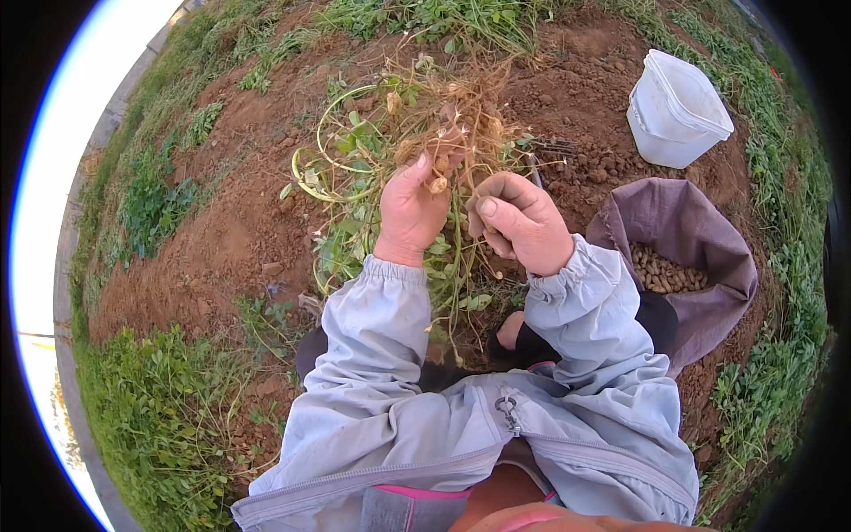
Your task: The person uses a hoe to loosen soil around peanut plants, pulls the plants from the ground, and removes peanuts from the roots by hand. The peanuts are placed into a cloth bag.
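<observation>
My left hand point(415, 206) grips an uprooted peanut plant near its roots point(488, 106). Several peanut pods hang among the brown roots, one pod point(437, 185) beside my left thumb. The plant's green stems and leaves point(356, 143) trail to the left and down between my forearms. Just right of and below the roots, my right hand point(522, 219) has its fingers curled with thumb and forefinger pinched together at a thin root; whatever lies inside the fingers is mostly hidden. A purple-brown cloth sack point(721, 266) with its mouth spread holds picked peanuts point(665, 271), to the right of my right forearm.
A white plastic bucket point(665, 120) stands on the reddish soil point(219, 226) at the upper right. Behind the roots lies a dark-tined metal tool point(557, 146), partly hidden. Green plants point(159, 412) grow at the lower left and along the right edge.
</observation>
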`<state>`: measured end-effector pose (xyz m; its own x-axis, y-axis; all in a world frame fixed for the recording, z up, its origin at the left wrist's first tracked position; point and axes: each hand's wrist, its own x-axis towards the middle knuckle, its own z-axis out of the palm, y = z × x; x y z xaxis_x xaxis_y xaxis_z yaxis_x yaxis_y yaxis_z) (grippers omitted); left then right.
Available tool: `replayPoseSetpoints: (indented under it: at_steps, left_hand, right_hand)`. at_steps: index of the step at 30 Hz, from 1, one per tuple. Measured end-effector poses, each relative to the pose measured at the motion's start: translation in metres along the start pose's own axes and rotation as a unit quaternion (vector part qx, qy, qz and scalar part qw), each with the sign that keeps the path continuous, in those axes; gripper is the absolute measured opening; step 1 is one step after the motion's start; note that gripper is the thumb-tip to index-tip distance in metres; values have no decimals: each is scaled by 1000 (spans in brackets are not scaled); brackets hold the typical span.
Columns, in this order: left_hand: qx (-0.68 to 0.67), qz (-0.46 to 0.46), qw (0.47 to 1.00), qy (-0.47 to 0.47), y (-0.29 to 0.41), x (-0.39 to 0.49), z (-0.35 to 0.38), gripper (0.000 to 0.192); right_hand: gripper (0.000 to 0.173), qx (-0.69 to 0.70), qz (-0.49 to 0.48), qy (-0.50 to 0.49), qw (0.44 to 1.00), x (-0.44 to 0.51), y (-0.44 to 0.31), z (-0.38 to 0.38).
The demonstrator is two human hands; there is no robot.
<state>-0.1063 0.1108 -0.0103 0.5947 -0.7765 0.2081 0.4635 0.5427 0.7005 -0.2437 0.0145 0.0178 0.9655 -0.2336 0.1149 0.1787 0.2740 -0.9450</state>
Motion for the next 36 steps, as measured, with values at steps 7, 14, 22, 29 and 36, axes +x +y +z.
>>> replayPoseSetpoints:
  at_steps: [7,14,22,29,36]
  left_hand:
    - [-24,-32,999,9,-2,-1,-10,31]
    - [-18,6,999,37,-10,2,-12,16]
    - [-89,22,996,0,0,11,-13,31]
    - [-107,-49,992,36,-9,8,-5,34]
    - [-80,-73,992,63,-8,7,8,41]
  right_hand:
    - [26,-203,34,64,977,26,1,-8]
    - [25,-371,-51,94,922,35,13,-21]
    - [18,-114,9,160,980,25,11,-51]
    - [30,-287,-60,100,951,40,22,-13]
    - [31,-194,-62,52,978,51,25,-20]
